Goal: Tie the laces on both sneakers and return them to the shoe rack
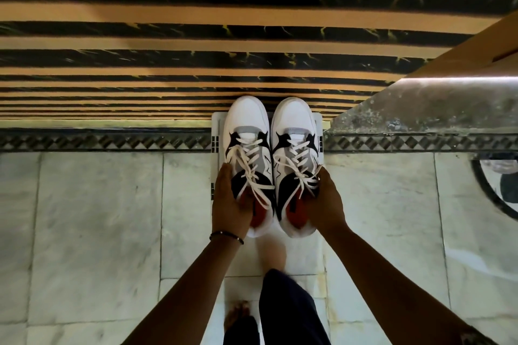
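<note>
Two white, grey and black sneakers with white laces are held side by side, toes pointing away from me. My left hand point(229, 204) grips the left sneaker point(246, 131) at its outer side near the heel. My right hand point(325, 202) grips the right sneaker point(294, 131) the same way. The laces on both look tied in loose bows over the tongues. Under the shoes shows a white shoe rack point(214, 131), seen from above; only its side edges are visible.
A staircase with black-and-tan steps point(196, 36) descends ahead. A marble ledge point(420, 106) runs at the right. Pale marble floor tiles point(98, 218) lie around me, with a patterned border strip point(98, 140). My bare feet and dark trousers point(280, 302) are below the shoes.
</note>
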The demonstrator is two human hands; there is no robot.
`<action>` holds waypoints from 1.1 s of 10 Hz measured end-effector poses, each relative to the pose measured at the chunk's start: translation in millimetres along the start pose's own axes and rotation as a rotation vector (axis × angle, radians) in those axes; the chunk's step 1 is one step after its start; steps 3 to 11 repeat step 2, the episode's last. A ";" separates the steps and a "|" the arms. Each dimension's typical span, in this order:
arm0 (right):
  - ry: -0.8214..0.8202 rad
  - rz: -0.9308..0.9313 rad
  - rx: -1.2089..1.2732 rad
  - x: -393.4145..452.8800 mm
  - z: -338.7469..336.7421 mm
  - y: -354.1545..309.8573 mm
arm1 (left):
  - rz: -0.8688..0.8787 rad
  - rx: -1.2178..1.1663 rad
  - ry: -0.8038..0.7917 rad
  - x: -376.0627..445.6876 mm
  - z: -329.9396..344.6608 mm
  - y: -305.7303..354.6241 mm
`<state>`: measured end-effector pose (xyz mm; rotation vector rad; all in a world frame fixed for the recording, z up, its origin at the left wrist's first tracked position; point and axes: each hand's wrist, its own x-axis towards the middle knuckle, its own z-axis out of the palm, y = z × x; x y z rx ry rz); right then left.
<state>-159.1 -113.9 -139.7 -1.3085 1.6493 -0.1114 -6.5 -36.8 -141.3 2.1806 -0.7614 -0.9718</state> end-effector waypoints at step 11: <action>0.139 -0.130 -0.037 -57.1 -26.0 -6.2 | 0.126 0.005 0.039 -43.8 -29.7 24.6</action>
